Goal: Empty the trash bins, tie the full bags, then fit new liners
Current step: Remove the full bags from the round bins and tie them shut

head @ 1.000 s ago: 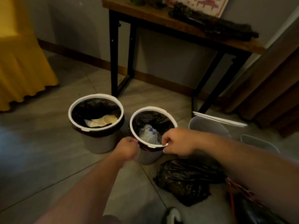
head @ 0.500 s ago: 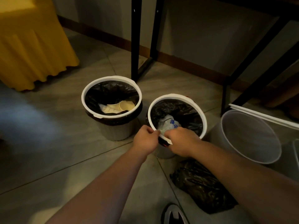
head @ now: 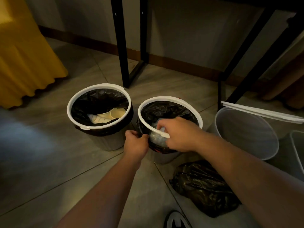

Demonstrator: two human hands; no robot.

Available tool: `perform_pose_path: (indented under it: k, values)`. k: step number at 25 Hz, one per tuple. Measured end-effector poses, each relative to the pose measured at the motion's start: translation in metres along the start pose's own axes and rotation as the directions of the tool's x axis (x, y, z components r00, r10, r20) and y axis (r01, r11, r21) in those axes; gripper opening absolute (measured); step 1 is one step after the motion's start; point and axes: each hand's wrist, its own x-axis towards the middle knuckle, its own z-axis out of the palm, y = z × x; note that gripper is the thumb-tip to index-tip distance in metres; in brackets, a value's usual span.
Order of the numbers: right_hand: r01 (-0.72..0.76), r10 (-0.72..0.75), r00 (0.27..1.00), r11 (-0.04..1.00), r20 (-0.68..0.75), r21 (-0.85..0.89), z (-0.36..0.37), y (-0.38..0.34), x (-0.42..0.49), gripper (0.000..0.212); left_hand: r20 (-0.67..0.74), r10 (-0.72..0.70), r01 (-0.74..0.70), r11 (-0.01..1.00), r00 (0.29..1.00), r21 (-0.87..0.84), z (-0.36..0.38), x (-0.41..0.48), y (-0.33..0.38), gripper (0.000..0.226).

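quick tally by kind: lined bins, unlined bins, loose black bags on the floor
Bins with a black liner: 2, the left bin and the right bin
Bins with no liner: 1, the clear bin
Filled bags on the floor: 1, the black bag
Total: 4
Not counted: a container cut off at the right edge, too little showing to sort.

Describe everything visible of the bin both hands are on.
The bin is round, pale grey, plastic-looking, standing upright on the tiled floor, right of a second lined bin. A white ring clamps a black liner folded over its rim; pale trash lies inside. The left hand pinches the liner's outer fold; the right hand grips the ring's near edge.
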Motion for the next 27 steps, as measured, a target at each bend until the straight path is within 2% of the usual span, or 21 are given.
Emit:
perform_pose_path:
  k: [3, 6, 9, 11, 13, 16, 17, 19, 21, 24, 27]
  values:
    - [0.025, -0.017, 0.998, 0.991, -0.064, 0.128, -0.031, 0.006, 0.001, 0.05, 0.104, -0.099, 0.109, 0.989, 0.99, -0.099, 0.003, 0.005, -0.004, 0.047]
    - [0.049, -0.002, 0.976, 0.976, -0.217, 0.212, -0.055, 0.014, 0.002, 0.045, 0.198, -0.15, 0.204, 0.934, 0.969, -0.292, 0.005, 0.005, -0.014, 0.047]
    - [0.104, 0.0, 0.912, 0.968, -0.41, 0.23, -0.071, 0.024, 0.0, 0.031, 0.221, -0.164, 0.252, 0.847, 0.961, -0.467, 0.001, 0.004, -0.017, 0.067]
    - [0.134, 0.014, 0.836, 0.965, -0.549, 0.228, -0.083, 0.034, 0.003, 0.021, 0.198, -0.168, 0.248, 0.824, 0.966, -0.51, 0.0, 0.003, -0.015, 0.075]
    - [0.133, 0.065, 0.733, 0.963, -0.677, 0.236, -0.094, 0.045, 0.011, 0.01, 0.185, -0.179, 0.25, 0.826, 0.966, -0.505, 0.001, 0.0, -0.011, 0.07]
    - [0.135, 0.165, 0.599, 0.944, -0.783, 0.302, -0.1, 0.064, 0.028, 0.004, 0.205, -0.197, 0.274, 0.833, 0.959, -0.481, 0.002, 0.001, -0.007, 0.035]
    - [0.136, 0.192, 0.561, 0.938, -0.805, 0.319, -0.1, 0.071, 0.034, 0.005, 0.215, -0.187, 0.269, 0.845, 0.958, -0.462, 0.001, 0.001, -0.007, 0.024]
    - [0.123, 0.233, 0.497, 0.935, -0.836, 0.333, -0.095, 0.085, 0.042, 0.019, 0.219, -0.172, 0.255, 0.862, 0.96, -0.438, 0.0, 0.003, -0.006, 0.018]
    - [0.083, 0.258, 0.494, 0.937, -0.83, 0.341, -0.087, 0.097, 0.049, 0.037, 0.203, -0.164, 0.239, 0.871, 0.965, -0.43, -0.001, 0.003, -0.008, 0.022]
    - [0.007, 0.291, 0.554, 0.935, -0.78, 0.354, -0.08, 0.108, 0.059, 0.062, 0.154, -0.148, 0.199, 0.889, 0.977, -0.412, -0.001, 0.0, -0.008, 0.021]
    - [-0.046, 0.357, 0.574, 0.913, -0.737, 0.406, -0.074, 0.113, 0.069, 0.073, 0.095, -0.068, 0.097, 0.93, 0.993, -0.354, -0.002, 0.0, -0.009, 0.025]
